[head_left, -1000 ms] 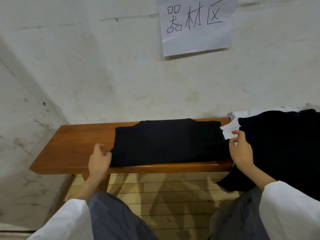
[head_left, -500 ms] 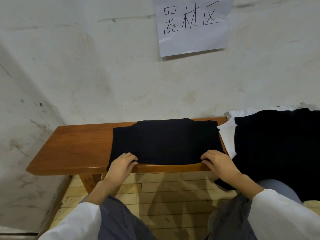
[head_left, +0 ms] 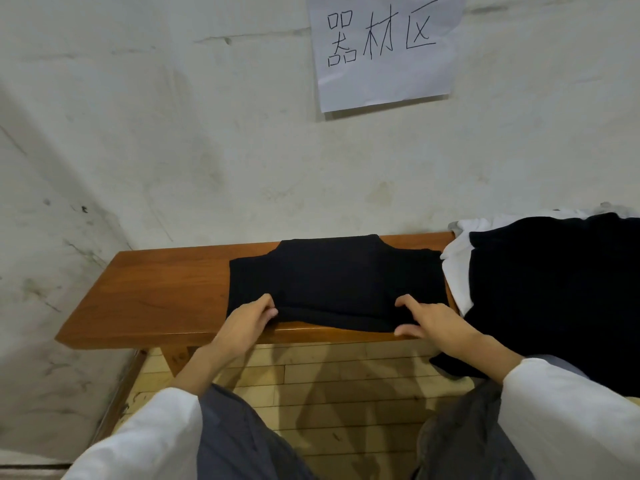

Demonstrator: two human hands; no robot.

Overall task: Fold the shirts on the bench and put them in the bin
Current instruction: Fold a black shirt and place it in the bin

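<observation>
A partly folded black shirt point(head_left: 337, 277) lies flat in the middle of the wooden bench point(head_left: 156, 296), its collar toward the wall. My left hand point(head_left: 247, 322) pinches the shirt's near left edge, thumb on top and fingers under the fold. My right hand point(head_left: 431, 320) grips the near right edge the same way. To the right lies a pile with another black shirt point(head_left: 554, 289) over a white shirt point(head_left: 457, 275); part of the black one hangs off the bench's front. No bin is in view.
The bench stands against a stained white wall point(head_left: 173, 150) with a paper sign point(head_left: 384, 50) taped above. The bench's left end is bare wood. Below is a wooden plank floor point(head_left: 329, 386); my knees point(head_left: 242, 441) are in the foreground.
Both hands came from the shirt's left and right sides to its near edge and took hold of it there. The near edge now bulges up slightly between them.
</observation>
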